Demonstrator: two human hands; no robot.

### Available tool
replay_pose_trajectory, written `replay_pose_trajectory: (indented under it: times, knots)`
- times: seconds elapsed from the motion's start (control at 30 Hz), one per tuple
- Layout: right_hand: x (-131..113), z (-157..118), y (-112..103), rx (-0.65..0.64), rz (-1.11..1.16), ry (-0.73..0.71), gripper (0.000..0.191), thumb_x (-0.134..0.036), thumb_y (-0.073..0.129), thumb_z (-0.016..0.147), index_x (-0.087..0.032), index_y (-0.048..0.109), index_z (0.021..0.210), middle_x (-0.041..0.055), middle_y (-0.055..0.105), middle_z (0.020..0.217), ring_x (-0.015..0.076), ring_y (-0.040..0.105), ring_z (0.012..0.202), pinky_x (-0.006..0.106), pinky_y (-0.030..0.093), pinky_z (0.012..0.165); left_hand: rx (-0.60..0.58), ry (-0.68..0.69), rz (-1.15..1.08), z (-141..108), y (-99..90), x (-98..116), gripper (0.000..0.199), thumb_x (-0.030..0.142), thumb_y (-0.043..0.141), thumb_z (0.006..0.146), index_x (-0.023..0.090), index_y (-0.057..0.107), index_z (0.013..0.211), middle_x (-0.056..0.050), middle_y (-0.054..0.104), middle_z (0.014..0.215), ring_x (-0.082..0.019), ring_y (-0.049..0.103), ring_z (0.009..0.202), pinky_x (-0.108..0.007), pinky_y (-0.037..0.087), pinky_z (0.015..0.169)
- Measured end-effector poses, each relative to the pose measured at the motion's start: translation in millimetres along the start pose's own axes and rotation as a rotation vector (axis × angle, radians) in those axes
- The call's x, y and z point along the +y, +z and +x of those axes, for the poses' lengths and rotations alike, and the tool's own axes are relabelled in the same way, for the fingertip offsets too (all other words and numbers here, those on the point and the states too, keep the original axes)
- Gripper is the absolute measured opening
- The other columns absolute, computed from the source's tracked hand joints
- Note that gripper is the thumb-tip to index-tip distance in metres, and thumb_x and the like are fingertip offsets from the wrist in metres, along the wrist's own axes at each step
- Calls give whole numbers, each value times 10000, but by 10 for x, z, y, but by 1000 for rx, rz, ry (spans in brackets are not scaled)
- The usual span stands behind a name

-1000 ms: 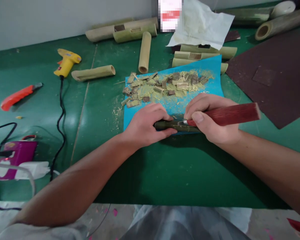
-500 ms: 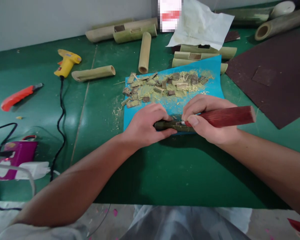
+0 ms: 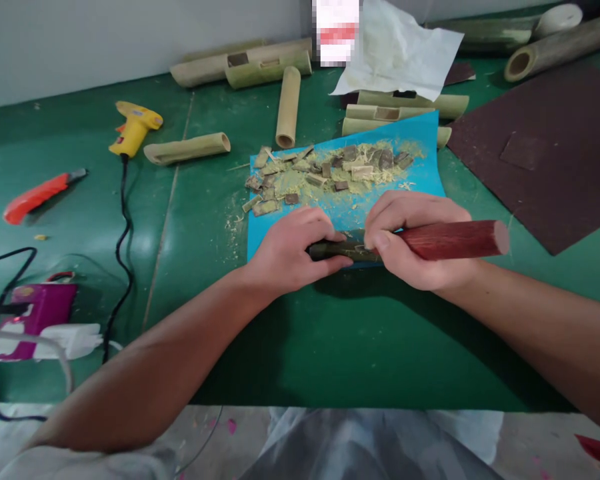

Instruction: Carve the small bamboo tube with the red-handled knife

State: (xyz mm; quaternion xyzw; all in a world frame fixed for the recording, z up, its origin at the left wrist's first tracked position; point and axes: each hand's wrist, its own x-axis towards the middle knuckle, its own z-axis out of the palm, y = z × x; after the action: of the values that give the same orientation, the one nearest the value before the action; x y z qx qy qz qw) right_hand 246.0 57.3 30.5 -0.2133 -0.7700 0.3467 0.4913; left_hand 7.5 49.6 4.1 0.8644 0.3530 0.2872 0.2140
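Note:
Near the lower edge of a blue sheet (image 3: 425,160) lies a dark green bamboo tube (image 3: 337,251). My left hand (image 3: 300,250) is closed around the tube's left end, thumb on the near side. In my right hand (image 3: 415,233) is a carving tool (image 3: 460,240) with a thick red wooden handle; its tip is hidden by my fingers, close against the tube's top. The tube's right part is covered by that hand. Behind both hands, bamboo chips (image 3: 363,172) and pale shavings are heaped on the sheet.
On the left are a yellow glue gun (image 3: 135,127), an orange utility knife (image 3: 40,197) and a purple power strip (image 3: 35,313) with cables. Cut bamboo pieces (image 3: 287,107) lie at the back, beside a crumpled white sheet (image 3: 400,53). A dark brown sheet (image 3: 545,160) is on the right.
The red handle has tilted slightly downward at its free end, and the metal tip no longer shows between my fingers. My left hand holds its place on the tube.

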Motion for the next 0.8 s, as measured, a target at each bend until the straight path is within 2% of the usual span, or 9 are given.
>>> replay_pose_trajectory:
  times: [0.2,0.37,0.8]
  knots:
    - [49,-55,17,147,32,47,246,-179,667,954,-253,619,725,-5,693,727,159,674,671,330,572,644,37,24,-1,-5,8,-14,222,383,816,938,181,746,996,-49,742,932,-188,690,848,-337,534,789]
    - [81,-39,46,72,74,49,201,-183,703,940,-262,637,767,-15,707,752,164,690,693,331,572,672,4,-4,-22,11,-2,6,230,400,820,934,193,723,963,-41,732,900,-189,674,824,-355,523,770]
    - [81,-27,52,75,76,53,171,-190,721,922,-271,657,786,-8,724,757,186,697,695,357,582,667,-11,-42,-30,17,-4,10,229,428,803,937,213,727,945,-40,746,921,-191,679,846,-374,540,815]
